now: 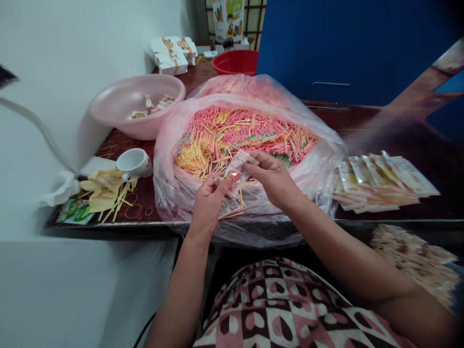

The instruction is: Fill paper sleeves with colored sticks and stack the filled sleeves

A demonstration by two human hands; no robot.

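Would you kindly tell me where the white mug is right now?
In the head view, the white mug is on the table at left, just left of the plastic bag of coloured sticks and in front of the pink basin.

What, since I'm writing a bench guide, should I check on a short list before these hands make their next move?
1. Packet held: ok, between the left hand and right hand.
2. Plastic bag open: ok, its coloured sticks show.
3. Cup out of the way: ok, it stands left of the bag, apart from both hands.
4. Loose sticks off the table: not ok, several lie near the cup.
5. Packet sealed: cannot tell, the hands cover part of it.
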